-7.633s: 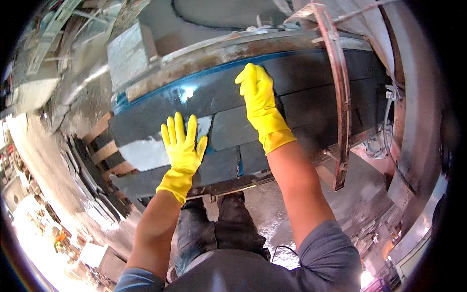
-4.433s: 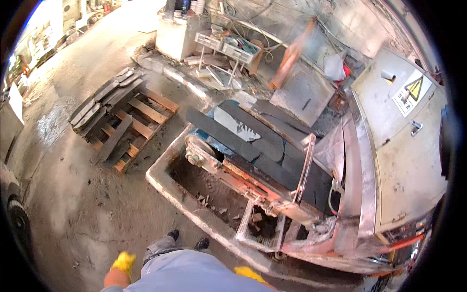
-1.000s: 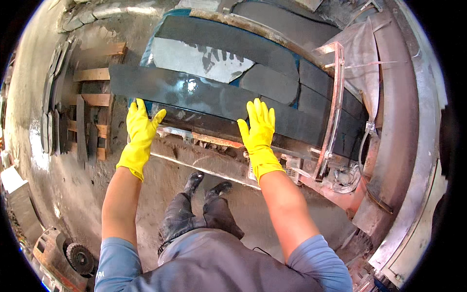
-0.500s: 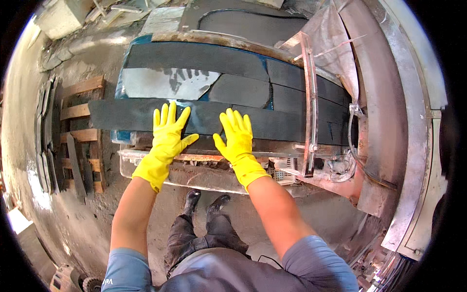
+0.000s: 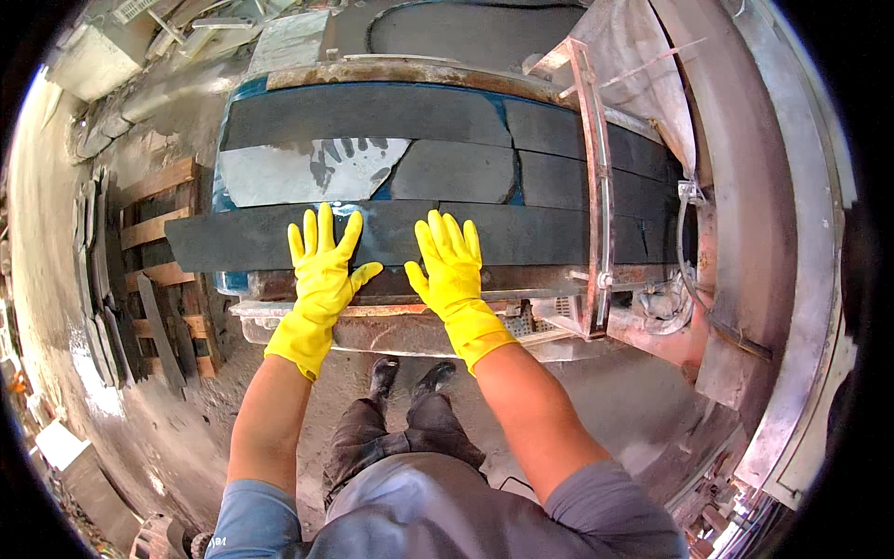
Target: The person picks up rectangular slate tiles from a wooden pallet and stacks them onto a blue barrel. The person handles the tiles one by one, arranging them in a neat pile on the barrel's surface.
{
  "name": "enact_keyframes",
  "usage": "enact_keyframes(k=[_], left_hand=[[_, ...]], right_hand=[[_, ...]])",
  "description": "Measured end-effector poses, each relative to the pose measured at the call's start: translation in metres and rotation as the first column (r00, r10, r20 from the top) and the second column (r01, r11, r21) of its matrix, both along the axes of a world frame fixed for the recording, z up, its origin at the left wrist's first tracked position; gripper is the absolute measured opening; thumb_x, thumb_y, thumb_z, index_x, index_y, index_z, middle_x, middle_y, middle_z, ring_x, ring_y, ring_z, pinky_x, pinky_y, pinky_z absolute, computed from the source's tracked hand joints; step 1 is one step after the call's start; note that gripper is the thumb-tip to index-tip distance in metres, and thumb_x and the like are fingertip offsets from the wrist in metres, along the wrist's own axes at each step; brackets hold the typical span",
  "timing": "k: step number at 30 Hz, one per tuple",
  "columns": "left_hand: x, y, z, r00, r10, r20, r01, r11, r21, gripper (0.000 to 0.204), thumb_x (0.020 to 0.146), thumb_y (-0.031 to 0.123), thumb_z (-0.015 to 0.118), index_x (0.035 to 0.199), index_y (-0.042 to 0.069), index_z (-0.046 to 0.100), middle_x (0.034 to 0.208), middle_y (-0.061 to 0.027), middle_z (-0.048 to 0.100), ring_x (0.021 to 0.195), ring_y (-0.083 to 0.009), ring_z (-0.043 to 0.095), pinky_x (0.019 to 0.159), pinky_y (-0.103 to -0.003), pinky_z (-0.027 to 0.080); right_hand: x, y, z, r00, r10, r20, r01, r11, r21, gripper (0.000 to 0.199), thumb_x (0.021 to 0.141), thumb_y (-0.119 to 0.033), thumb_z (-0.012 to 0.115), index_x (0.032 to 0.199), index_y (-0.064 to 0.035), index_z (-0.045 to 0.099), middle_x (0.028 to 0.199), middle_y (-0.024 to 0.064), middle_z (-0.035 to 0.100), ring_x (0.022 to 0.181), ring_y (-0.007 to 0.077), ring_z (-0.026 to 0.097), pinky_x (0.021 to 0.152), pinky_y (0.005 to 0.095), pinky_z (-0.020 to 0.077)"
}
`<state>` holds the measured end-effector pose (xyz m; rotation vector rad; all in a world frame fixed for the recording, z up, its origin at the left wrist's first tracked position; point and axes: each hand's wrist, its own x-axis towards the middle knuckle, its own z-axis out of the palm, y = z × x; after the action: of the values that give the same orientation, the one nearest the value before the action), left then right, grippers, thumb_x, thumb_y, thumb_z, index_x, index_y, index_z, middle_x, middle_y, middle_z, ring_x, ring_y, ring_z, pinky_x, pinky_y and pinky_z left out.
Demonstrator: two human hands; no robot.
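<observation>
A long dark grey stone slab (image 5: 233,239) lies along the near side of a blue-surfaced machine bed (image 5: 233,281), its left end jutting past the bed. My left hand (image 5: 323,265), in a yellow rubber glove, rests flat on this slab with its fingers spread. To its right, my right hand (image 5: 449,264) wears the same kind of glove and also lies flat there, thumb apart from the fingers. Neither palm grips anything. Beyond my fingertips are a lighter, wet-marked slab (image 5: 279,172), a dark slab with angled ends (image 5: 452,170) and a long far slab (image 5: 363,112).
A rusty metal frame (image 5: 594,186) crosses over the bed on the right. On the left, several thin stone offcuts (image 5: 93,279) lean beside a wooden pallet (image 5: 158,228). A metal rail (image 5: 372,335) runs along the bed's near side, close to my boots (image 5: 385,373).
The whole view has shifted slightly, so the bed appears a little lower. Both gloved hands remain flat on the near slab with little visible movement.
</observation>
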<state>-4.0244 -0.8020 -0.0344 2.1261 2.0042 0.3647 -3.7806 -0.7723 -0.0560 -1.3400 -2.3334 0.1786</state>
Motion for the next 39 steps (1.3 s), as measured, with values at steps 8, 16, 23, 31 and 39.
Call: enact_keyframes(k=[8,16,23,31,39], left_hand=[[0.002,0.007,0.004,1.000,-0.006,-0.002,0.005,0.997,-0.076,0.090,0.087,0.058,0.081,0.163,0.023,0.048,0.173,-0.0291,0.028,0.161,-0.0505,0.021,0.130,-0.063,0.004],[0.018,0.007,-0.008,0.996,0.000,-0.090,-0.005,0.998,-0.061,0.100,0.088,0.064,0.076,0.168,0.017,0.038,0.172,-0.0368,0.020,0.159,-0.0575,0.015,0.126,-0.070,0.004],[0.025,0.004,-0.005,0.987,-0.010,-0.162,-0.009,0.994,-0.112,0.093,0.094,0.061,0.069,0.168,0.017,0.035,0.172,-0.0392,0.016,0.159,-0.0592,0.012,0.126,-0.071,0.004],[0.024,0.007,-0.004,0.989,-0.039,-0.141,0.016,0.987,-0.160,0.093,0.096,0.065,0.065,0.170,0.020,0.031,0.173,-0.0381,0.012,0.161,-0.0579,0.009,0.126,-0.070,0.001],[0.027,0.013,0.010,0.984,-0.043,-0.171,-0.017,0.942,-0.336,0.095,0.098,0.070,0.058,0.173,0.023,0.024,0.176,-0.0337,0.006,0.163,-0.0552,0.000,0.126,-0.069,-0.003]], right_hand=[[0.001,0.003,0.004,0.998,-0.018,-0.064,0.017,1.000,-0.015,0.068,0.088,-0.035,0.074,0.147,-0.0066,0.058,0.157,0.0202,0.053,0.143,0.0416,0.050,0.126,0.0616,0.0272],[0.004,0.002,0.005,0.989,-0.025,-0.143,0.025,1.000,0.000,0.064,0.090,-0.034,0.075,0.145,-0.0054,0.060,0.154,0.0217,0.057,0.141,0.0422,0.054,0.126,0.0603,0.0287],[-0.001,-0.002,0.002,0.983,-0.051,-0.174,0.058,0.998,0.036,0.065,0.092,-0.039,0.075,0.147,-0.0060,0.059,0.152,0.0223,0.058,0.140,0.0428,0.055,0.124,0.0591,0.0317],[0.000,-0.004,0.009,0.972,-0.038,-0.234,0.054,0.996,0.064,0.066,0.093,-0.037,0.075,0.148,-0.0036,0.057,0.153,0.0230,0.058,0.142,0.0427,0.053,0.125,0.0557,0.0330],[0.062,-0.165,0.027,0.915,-0.306,-0.263,0.292,0.952,-0.090,0.070,0.093,-0.029,0.079,0.153,-0.0016,0.054,0.160,0.0241,0.051,0.147,0.0442,0.048,0.123,0.0537,0.0366]])
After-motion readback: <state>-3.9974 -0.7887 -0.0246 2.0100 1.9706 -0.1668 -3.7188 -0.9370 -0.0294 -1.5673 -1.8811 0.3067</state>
